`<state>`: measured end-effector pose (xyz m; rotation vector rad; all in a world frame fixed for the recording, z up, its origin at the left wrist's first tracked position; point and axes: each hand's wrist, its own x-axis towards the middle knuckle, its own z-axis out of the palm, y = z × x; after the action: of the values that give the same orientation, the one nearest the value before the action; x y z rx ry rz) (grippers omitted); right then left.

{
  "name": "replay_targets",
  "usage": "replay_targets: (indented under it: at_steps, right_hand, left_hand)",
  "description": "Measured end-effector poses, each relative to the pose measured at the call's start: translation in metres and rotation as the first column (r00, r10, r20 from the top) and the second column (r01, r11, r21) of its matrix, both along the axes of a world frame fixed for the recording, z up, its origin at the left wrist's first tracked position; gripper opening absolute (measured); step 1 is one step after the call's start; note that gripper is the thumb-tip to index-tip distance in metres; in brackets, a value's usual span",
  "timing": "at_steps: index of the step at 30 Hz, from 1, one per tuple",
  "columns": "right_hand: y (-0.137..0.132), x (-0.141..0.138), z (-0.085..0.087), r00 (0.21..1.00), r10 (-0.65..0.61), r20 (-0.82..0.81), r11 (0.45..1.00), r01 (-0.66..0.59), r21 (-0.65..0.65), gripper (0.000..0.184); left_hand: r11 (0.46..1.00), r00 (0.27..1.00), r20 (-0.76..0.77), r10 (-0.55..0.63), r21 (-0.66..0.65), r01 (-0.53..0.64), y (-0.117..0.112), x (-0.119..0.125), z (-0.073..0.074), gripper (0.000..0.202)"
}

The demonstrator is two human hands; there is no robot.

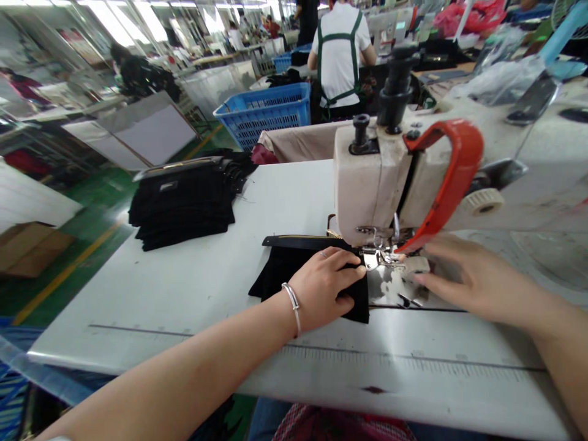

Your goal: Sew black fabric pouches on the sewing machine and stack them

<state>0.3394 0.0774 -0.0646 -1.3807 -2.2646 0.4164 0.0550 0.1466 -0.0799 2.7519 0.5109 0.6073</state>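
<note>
A black fabric piece (285,269) with a dark strip and a bit of gold zipper along its far edge lies on the sewing table, its right side at the presser foot (374,260). My left hand (324,285), with a silver bangle at the wrist, rests flat on this fabric, fingers stretched toward the foot. To the right of the needle area is my right hand (473,275), thumb and forefinger apart around a small whitish block (416,266). Its other fingers are partly hidden, and I cannot tell how firmly it touches the block.
The sewing machine (367,184) with its orange guard (459,165) stands over the work. A stack of black pieces (184,196) sits at the table's far left. Beyond are a blue basket (271,113) and a person in a white shirt (340,55). A ruler scale (413,361) runs along the front.
</note>
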Motion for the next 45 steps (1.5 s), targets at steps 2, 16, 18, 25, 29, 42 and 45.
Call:
replay_targets:
  at_steps: [2, 16, 18, 25, 29, 42, 45]
  right_hand:
    - [-0.004, 0.001, 0.005, 0.996, 0.092, 0.017, 0.994, -0.09, -0.067, 0.039]
    - [0.009, -0.005, -0.011, 0.995, -0.094, 0.04, 0.993, 0.091, 0.08, 0.025]
    - [0.008, -0.022, -0.015, 0.967, -0.221, 0.124, 0.942, 0.179, 0.284, 0.02]
    - [-0.023, -0.064, -0.006, 0.952, 0.271, 0.144, 0.932, -0.297, 0.208, 0.021]
    - [-0.029, -0.071, -0.004, 0.954, 0.295, 0.057, 0.942, -0.3, 0.151, 0.021]
    - [-0.023, -0.069, -0.007, 0.967, 0.238, 0.095, 0.954, -0.251, 0.162, 0.029]
    - [-0.022, -0.068, -0.005, 0.966, 0.239, 0.097, 0.958, -0.251, 0.138, 0.029]
  left_hand:
    - [1.0, 1.0, -0.01, 0.002, -0.005, -0.002, 0.001, 0.0, 0.0, 0.043]
    - [0.964, 0.963, 0.221, 0.152, -0.25, -0.094, 0.006, -0.009, 0.005, 0.03]
    - [0.976, 0.955, 0.255, 0.149, -0.192, -0.101, 0.005, -0.007, 0.006, 0.029]
    - [0.992, 0.998, 0.058, -0.017, 0.123, 0.01, -0.011, -0.002, 0.005, 0.034]
    - [0.972, 0.994, -0.112, -0.022, 0.232, 0.048, -0.016, 0.0, 0.007, 0.036]
    - [0.954, 0.993, -0.122, -0.001, 0.298, 0.038, 0.006, 0.006, 0.004, 0.031]
    - [0.961, 0.997, -0.078, -0.012, 0.275, 0.033, 0.0, 0.004, 0.006, 0.029]
